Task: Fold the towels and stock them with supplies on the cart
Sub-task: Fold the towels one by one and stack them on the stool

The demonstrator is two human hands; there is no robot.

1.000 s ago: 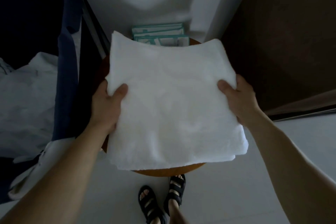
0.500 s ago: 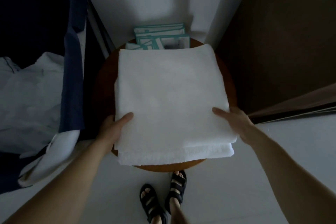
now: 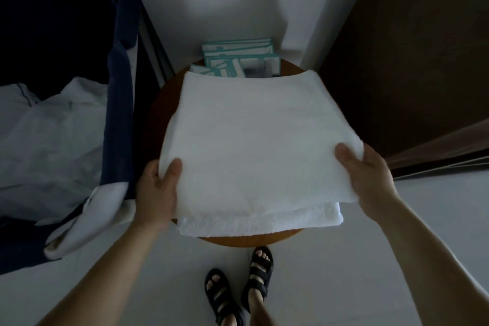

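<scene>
"Towel [image 3: 251, 140] first: where is it?"

"Folded and white, held over a round brown table [image 3: 158, 119]. It sits above a second folded towel [image 3: 259, 222] that lies flat on the tabletop. The near edge of the upper one is raised off the lower one. I cannot tell whether the far edge rests on it."

"And the hands?"

"The left hand [image 3: 156, 190] grips the near left corner, thumb pressed on top, fingers curled underneath out of sight. The right hand [image 3: 367, 174] grips the near right corner the same way, thumb on top and fingers hidden below."

"Anything else on the table?"

"Teal-and-white boxes [image 3: 238, 61] are stacked at the far edge, just behind the towels."

"Around it?"

"A dark blue cloth bin [image 3: 119, 114] stands to the left with crumpled white linen [image 3: 53, 140] inside. A dark brown door [image 3: 410, 61] is on the right. Feet in black sandals [image 3: 260, 270] stand on the pale floor [image 3: 132, 286] just below the table's near rim."
</scene>
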